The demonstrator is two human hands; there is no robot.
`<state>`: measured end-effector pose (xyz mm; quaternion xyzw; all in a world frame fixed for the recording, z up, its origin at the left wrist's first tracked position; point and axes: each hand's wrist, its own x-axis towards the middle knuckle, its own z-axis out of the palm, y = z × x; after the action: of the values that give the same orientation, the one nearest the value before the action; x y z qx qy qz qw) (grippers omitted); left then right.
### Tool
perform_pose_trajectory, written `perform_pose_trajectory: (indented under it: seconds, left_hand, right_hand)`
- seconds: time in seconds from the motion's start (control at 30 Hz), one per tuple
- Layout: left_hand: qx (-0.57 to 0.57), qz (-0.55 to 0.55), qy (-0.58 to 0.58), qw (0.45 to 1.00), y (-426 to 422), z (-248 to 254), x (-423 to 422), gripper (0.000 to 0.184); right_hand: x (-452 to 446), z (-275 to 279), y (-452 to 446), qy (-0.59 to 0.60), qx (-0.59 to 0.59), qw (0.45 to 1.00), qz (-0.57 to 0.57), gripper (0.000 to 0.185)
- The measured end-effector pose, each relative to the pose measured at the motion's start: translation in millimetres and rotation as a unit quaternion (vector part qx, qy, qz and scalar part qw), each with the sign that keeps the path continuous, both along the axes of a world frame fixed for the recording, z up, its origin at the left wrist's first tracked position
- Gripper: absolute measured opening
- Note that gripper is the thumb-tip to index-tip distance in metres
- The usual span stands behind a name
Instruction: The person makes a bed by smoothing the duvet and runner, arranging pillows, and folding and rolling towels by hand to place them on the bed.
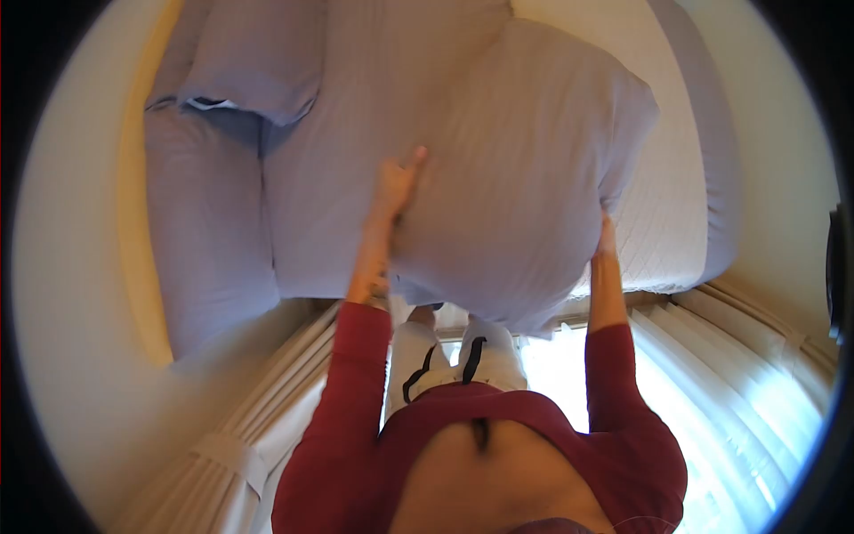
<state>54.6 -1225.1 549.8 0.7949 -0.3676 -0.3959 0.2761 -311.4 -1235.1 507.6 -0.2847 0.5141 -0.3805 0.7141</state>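
Observation:
A mauve-grey duvet [516, 169] lies bunched and folded over on the bed, its near part bulging up between my arms. My left hand [397, 185] is closed at the left side of this fold, thumb pointing up, with the other fingers partly hidden. At the fold's right edge, my right hand [607, 238] grips the duvet; its fingertips are hidden behind the fabric. Right of the duvet, a pale quilted mattress surface [667, 169] lies exposed.
Two matching pillows, one far [258, 58] and one near [209, 222], rest by the yellowish headboard [133, 187]. A padded grey bed end [716, 151] stands right. Behind me hang a tied cream curtain [227, 454] and a sheer curtain [712, 436] before a bright window.

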Motion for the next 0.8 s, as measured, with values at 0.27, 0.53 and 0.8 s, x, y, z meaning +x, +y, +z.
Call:
perform_pose_trajectory:
  seconds: [0.27, 0.53, 0.8]
  left_hand:
    - [-0.051, -0.153, -0.321, 0.933, 62, 33, 179, 0.054]
    - [-0.018, -0.082, -0.387, 0.918, 114, -44, 20, 0.065]
    - [-0.029, 0.345, -0.172, 0.922, 251, -104, 100, 0.068]
  right_hand:
    - [150, -10, 144, -0.094, 0.242, 0.965, 0.020, 0.050]
    - [168, 78, 83, 0.217, -0.281, 0.878, 0.321, 0.028]
    - [202, -34, -162, 0.590, -0.521, 0.581, 0.206, 0.061]
